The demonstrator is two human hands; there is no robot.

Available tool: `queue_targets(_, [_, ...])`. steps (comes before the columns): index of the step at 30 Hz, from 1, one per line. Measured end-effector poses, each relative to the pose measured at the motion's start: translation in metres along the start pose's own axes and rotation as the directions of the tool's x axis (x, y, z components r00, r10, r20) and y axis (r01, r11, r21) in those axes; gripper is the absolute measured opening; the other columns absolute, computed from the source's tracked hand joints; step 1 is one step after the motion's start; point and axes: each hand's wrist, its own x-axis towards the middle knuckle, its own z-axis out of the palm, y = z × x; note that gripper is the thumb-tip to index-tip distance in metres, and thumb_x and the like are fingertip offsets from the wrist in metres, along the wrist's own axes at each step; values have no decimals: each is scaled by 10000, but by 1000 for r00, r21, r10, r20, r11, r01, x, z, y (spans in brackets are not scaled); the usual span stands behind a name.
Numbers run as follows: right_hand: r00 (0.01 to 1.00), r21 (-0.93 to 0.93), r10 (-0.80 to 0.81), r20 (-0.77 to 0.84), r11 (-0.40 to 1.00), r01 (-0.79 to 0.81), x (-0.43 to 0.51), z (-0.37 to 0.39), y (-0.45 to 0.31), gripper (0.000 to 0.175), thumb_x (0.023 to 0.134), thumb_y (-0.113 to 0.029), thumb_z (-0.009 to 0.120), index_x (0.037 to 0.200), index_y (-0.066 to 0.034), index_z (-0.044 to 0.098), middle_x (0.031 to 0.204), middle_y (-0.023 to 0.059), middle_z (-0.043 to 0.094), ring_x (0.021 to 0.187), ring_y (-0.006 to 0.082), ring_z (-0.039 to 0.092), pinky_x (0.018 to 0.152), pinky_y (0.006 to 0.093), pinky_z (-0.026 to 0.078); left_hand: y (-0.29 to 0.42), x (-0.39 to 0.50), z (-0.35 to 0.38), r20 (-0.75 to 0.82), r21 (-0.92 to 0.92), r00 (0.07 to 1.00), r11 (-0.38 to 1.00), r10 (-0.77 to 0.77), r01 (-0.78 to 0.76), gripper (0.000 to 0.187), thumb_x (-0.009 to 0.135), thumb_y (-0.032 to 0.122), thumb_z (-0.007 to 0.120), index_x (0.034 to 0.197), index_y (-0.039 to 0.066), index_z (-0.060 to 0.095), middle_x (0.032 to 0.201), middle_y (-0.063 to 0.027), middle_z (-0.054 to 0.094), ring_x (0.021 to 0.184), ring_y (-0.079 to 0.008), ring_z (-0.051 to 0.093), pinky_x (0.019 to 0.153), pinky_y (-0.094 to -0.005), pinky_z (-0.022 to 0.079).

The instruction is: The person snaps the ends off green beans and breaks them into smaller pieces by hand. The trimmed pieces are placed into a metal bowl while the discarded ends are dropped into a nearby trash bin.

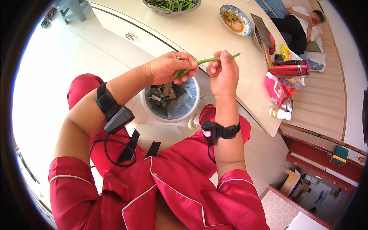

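Observation:
My left hand (176, 67) is closed around several short pieces of green bean (180, 72). It also pinches one end of a long green bean (208, 60) between thumb and fingers. Farther along the same bean, my right hand (223, 72) grips it, and the bean's tip sticks out beyond the fingertips. Below my hands stands a round white waste bin (170, 119) lined with a bluish plastic bag, with scraps and a small carton inside. A metal bowl (175, 12) heaped with whole green beans (172, 4) rests on the cream table.
The cream table (198, 31) carries a plate (247, 28) of food remains and a cleaver (262, 34) lying across a bowl. Near its right edge are a red thermos (287, 68), a pink packet (274, 88) and a white bottle (280, 114). A person (302, 26) reclines beyond.

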Motion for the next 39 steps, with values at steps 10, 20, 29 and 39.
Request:
queue_targets(10, [941,-379,-315,124,861,339,-7,8,13,168,919,-175,551,923,-10,585,725,10,547,613,66,460,567,188,386,-13,10,-10,-121,-292,991,952,61,-94,163,902,241,572,887,80,558,765,5,535,647,-94,489,490,-188,363])
queue_targets(20, [915,-205,-257,311,922,329,-20,10,-5,92,907,-91,541,939,-5,551,749,18,552,644,69,494,583,192,402,9,19,-40,-359,-454,933,876,-12,-164,135,910,211,553,855,88,550,759,-4,548,625,-95,519,449,-191,411])
queue_targets(29, [940,-249,17,340,966,73,-13,8,-3,112,836,-50,640,910,-36,557,761,19,567,649,80,498,591,197,395,5,-1,-20,161,-174,979,973,-121,149,228,896,276,576,910,49,571,758,-37,545,649,-121,524,460,-207,383])
queue_targets(39, [969,-169,-66,238,980,109,-5,3,0,127,887,-139,591,934,-21,596,705,6,554,596,70,469,551,205,373,8,-5,-13,103,-60,986,989,-129,136,179,878,196,599,900,18,588,739,-33,556,630,-103,528,459,-197,376])
